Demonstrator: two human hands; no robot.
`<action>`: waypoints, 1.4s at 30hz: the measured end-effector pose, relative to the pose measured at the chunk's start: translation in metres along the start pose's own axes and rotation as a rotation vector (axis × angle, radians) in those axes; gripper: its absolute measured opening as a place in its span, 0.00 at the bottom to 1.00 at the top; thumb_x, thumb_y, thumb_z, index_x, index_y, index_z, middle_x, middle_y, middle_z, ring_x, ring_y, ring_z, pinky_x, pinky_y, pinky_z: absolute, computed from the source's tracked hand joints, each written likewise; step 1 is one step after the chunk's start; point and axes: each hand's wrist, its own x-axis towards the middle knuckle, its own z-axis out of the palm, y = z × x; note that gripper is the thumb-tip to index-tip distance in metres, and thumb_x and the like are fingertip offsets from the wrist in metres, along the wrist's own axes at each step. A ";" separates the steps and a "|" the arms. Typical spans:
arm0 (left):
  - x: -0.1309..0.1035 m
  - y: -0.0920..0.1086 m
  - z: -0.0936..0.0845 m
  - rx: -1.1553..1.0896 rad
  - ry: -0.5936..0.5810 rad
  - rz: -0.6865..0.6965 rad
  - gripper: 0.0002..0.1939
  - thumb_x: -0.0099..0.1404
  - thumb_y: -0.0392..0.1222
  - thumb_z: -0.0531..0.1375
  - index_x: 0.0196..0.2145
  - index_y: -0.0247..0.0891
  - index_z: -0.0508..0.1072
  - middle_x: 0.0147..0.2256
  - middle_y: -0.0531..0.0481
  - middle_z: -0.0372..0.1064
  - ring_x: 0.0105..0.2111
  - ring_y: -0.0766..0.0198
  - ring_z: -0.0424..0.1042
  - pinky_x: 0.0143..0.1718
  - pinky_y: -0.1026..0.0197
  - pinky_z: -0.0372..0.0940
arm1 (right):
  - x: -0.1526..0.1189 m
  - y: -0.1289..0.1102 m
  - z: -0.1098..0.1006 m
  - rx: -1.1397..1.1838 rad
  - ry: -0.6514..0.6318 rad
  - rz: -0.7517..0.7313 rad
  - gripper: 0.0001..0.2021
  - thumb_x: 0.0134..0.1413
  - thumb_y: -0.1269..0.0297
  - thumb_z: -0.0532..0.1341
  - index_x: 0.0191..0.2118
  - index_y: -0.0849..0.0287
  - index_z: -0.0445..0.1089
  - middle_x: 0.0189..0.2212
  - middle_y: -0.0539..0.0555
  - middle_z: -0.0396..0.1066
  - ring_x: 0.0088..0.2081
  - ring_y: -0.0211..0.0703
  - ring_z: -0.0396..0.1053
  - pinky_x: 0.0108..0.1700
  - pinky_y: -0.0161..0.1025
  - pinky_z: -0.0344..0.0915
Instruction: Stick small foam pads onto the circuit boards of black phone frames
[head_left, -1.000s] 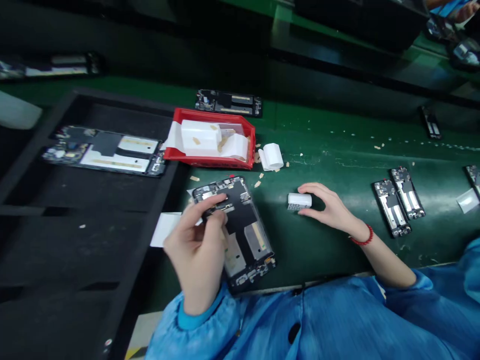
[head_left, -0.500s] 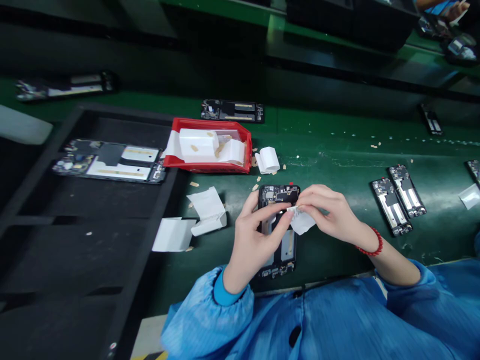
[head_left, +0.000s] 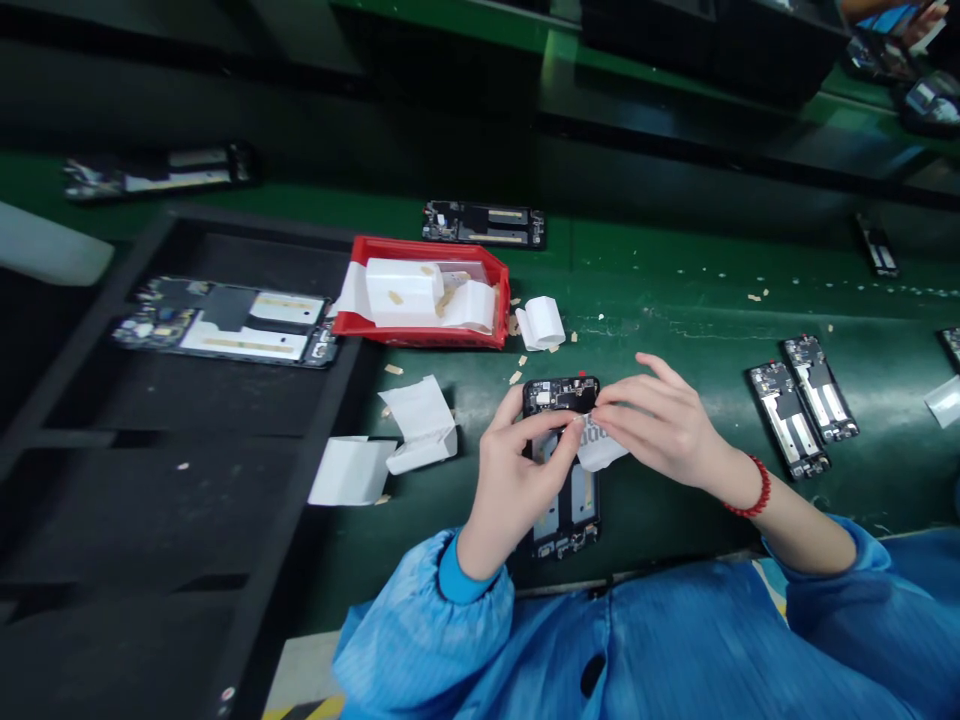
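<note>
In front of me a phone body without its back cover (head_left: 564, 397) lies upright on the green bench, its circuit board at the far end. My left hand (head_left: 517, 475) reaches over it, thumb and index finger pinched on the corner of a small white sticker sheet (head_left: 598, 452) with rows of dark-outlined shapes. My right hand (head_left: 660, 425) comes from the right, thumb and fingertips pressed together at the sheet's upper edge, little finger raised. Whatever sits between those right fingertips is too small or hidden to make out. Both hands hover over the phone's middle.
A red bin (head_left: 420, 335) holds white paper strips. Curled white papers (head_left: 420, 425) and tan scraps lie around it. A black tray (head_left: 225, 420) at left carries another phone body (head_left: 232, 322). Two more phone bodies (head_left: 787, 415) lie at right; another (head_left: 484, 224) lies behind the bin.
The sticker sheet has turned and shows its dark-outlined shapes more plainly. My right hand's little finger has lifted. The whole view has shifted slightly.
</note>
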 end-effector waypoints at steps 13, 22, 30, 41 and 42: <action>0.012 -0.041 -0.020 0.133 -0.138 -0.113 0.15 0.62 0.48 0.68 0.46 0.42 0.82 0.38 0.45 0.75 0.40 0.51 0.77 0.44 0.49 0.73 | 0.020 0.002 -0.015 0.401 -0.101 0.197 0.04 0.70 0.70 0.55 0.40 0.56 0.64 0.50 0.60 0.73 0.53 0.46 0.72 0.55 0.48 0.71; -0.011 0.004 -0.054 0.129 -0.265 0.022 0.27 0.70 0.35 0.58 0.65 0.47 0.64 0.61 0.45 0.68 0.61 0.54 0.70 0.62 0.52 0.67 | 0.071 -0.009 -0.005 0.405 -0.192 0.035 0.07 0.71 0.71 0.51 0.40 0.57 0.64 0.53 0.65 0.69 0.56 0.50 0.70 0.55 0.50 0.70; -0.026 0.017 -0.040 -0.114 -0.275 -0.028 0.38 0.72 0.37 0.58 0.72 0.63 0.48 0.70 0.54 0.57 0.70 0.53 0.59 0.68 0.51 0.59 | 0.068 -0.024 -0.008 0.727 0.127 0.405 0.05 0.64 0.64 0.65 0.44 0.56 0.73 0.50 0.58 0.75 0.55 0.45 0.73 0.60 0.46 0.69; -0.015 0.034 -0.029 -0.587 -0.177 -0.442 0.49 0.61 0.37 0.71 0.73 0.50 0.51 0.53 0.47 0.77 0.47 0.58 0.80 0.49 0.62 0.72 | 0.062 -0.040 -0.019 0.788 0.166 0.345 0.06 0.65 0.69 0.61 0.34 0.58 0.71 0.39 0.55 0.74 0.42 0.38 0.74 0.46 0.37 0.72; -0.012 0.035 -0.024 -0.733 -0.144 -0.555 0.51 0.57 0.36 0.73 0.71 0.46 0.54 0.44 0.49 0.81 0.40 0.59 0.81 0.43 0.64 0.73 | 0.061 -0.044 -0.020 0.756 0.179 0.309 0.06 0.65 0.70 0.60 0.34 0.58 0.70 0.33 0.51 0.72 0.36 0.36 0.72 0.39 0.34 0.70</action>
